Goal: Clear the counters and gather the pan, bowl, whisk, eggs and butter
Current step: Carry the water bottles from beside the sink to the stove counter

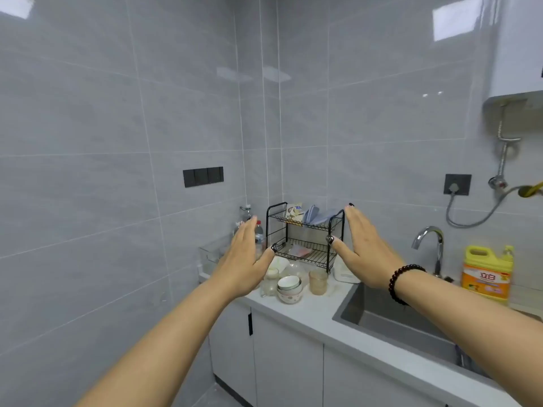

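Both arms reach forward over the counter corner. My left hand (245,255) and my right hand (363,249) are held up flat with straight fingers, palms facing each other, holding nothing. Between them in the view stands a black two-tier wire rack (305,240) with packets and a cloth on it. In front of the rack sit stacked small bowls (289,287), a clear tumbler (318,282) and some glassware. No pan, whisk, eggs or butter shows.
A grey sink (390,318) with a chrome tap (430,245) lies to the right, a yellow detergent jug (486,273) beside it. Bottles (258,233) and a clear box (210,255) stand at the left wall. White cabinets (288,362) run below the counter.
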The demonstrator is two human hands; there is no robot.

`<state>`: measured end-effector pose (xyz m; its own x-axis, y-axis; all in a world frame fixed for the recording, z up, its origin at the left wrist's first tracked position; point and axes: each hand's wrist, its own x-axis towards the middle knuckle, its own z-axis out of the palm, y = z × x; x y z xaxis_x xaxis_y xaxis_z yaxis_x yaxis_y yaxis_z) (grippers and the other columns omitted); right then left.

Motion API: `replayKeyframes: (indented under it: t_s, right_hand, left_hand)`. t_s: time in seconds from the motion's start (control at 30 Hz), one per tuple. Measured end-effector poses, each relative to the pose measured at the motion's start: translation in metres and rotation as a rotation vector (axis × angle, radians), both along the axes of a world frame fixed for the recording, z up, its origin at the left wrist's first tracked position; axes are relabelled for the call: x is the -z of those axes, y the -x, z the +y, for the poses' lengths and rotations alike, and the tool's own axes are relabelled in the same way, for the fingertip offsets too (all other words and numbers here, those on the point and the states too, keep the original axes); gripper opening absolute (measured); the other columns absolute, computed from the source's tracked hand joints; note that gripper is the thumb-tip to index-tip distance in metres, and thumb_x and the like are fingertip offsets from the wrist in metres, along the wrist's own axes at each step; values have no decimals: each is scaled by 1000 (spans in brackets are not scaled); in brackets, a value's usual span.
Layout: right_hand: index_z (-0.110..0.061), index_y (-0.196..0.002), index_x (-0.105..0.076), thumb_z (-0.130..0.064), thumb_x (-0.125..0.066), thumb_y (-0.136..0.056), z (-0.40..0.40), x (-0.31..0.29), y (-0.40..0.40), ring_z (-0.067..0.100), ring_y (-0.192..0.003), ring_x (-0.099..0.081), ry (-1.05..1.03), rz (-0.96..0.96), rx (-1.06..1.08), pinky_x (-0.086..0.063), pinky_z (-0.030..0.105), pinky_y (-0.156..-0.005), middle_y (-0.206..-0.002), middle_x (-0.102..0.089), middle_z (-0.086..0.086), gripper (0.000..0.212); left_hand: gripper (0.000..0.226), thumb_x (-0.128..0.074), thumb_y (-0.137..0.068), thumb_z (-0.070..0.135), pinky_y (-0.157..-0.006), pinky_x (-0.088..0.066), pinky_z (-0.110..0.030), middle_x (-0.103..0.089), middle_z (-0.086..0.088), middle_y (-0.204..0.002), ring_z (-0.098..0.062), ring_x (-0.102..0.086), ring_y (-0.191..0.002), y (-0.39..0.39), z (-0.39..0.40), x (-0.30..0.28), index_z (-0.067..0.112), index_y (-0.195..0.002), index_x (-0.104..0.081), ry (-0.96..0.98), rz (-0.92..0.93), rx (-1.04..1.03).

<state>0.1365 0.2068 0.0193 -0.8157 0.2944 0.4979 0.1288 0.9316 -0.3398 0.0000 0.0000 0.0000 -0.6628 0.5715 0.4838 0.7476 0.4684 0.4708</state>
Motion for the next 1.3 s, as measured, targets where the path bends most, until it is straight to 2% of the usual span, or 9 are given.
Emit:
replayKeyframes:
  t_s: [0.13, 0.33, 0.53, 0.63, 0.77, 0.83, 0.9, 1.13, 1.3]
  right_hand:
    - [-16, -152, 4, -46, -35, -98, 6, 15, 54, 11, -147, 4, -40, -50, -22, -3, 25, -117, -161, 5, -1, 73]
    - [-18, -152, 8, -49, -34, -98, 9, 47, 137, 5, -146, 9, -61, -135, -55, 3, 16, -111, -160, 11, -7, 75]
    - [-21, -152, 2, -47, -39, -96, 12, 72, 214, 4, -146, 3, 51, -135, -83, -8, 23, -115, -160, 5, -9, 75]
    - [-21, -152, -2, -45, -42, -96, 18, 81, 244, 5, -146, 0, 87, -140, -104, -9, 22, -115, -160, 2, -10, 73]
    - [-21, -152, -1, -42, -42, -97, 33, 105, 288, 4, -145, -1, 43, -226, -165, -3, 13, -107, -159, 4, -11, 72]
    - [-23, -152, 1, -44, -41, -97, 43, 115, 310, 3, -144, -2, -3, -261, -174, -2, 10, -102, -158, 6, -13, 72]
    - [-24, -151, 2, -46, -41, -97, 59, 123, 337, 3, -144, -1, -4, -266, -204, -2, 10, -104, -158, 6, -14, 73]
    - [-24, -152, 0, -48, -42, -96, 133, 116, 455, 6, -146, -3, 25, -252, -252, -9, 19, -114, -159, 6, -11, 74]
    - [-25, -151, -1, -45, -43, -96, 165, 96, 525, 6, -145, -4, 48, -248, -287, -13, 25, -118, -158, 5, -11, 73]
  left_hand:
    - [76, -42, -99, 43, -122, -13, -40, 1, 7, -163, -9, 0, -150, 51, 4, 9, 24, -155, 5, -12, -80, -2]
    - [76, -43, -99, 44, -118, -12, -28, -3, 8, -163, -9, -7, -149, 133, 7, 40, 23, -154, 4, -46, -175, 21]
    - [75, -48, -98, 40, -118, -18, -28, -11, 7, -161, -10, -13, -148, 200, 13, 70, 26, -155, -1, -90, -267, 14]
    - [74, -48, -97, 41, -113, -25, -26, -12, 10, -160, -18, -29, -143, 223, 19, 80, 30, -154, -2, -93, -300, 13]
    - [70, -48, -98, 40, -112, -16, -20, -15, 13, -159, -4, -16, -145, 265, 35, 93, 30, -154, -7, -112, -323, -2]
    - [69, -48, -97, 42, -115, -19, -24, -18, 13, -159, -4, -18, -145, 290, 45, 99, 30, -153, -10, -117, -337, -26]
    - [68, -50, -97, 40, -117, -24, -29, -23, 11, -158, -5, -21, -144, 319, 60, 105, 28, -153, -14, -132, -356, -51]
    - [60, -53, -97, 31, -110, -26, -22, -33, 16, -143, 0, -30, -134, 426, 121, 103, 28, -150, -24, -235, -397, -123]
    - [59, -54, -96, 34, -105, -27, -20, -34, 17, -138, 4, -32, -125, 480, 151, 109, 31, -148, -27, -300, -454, -160]
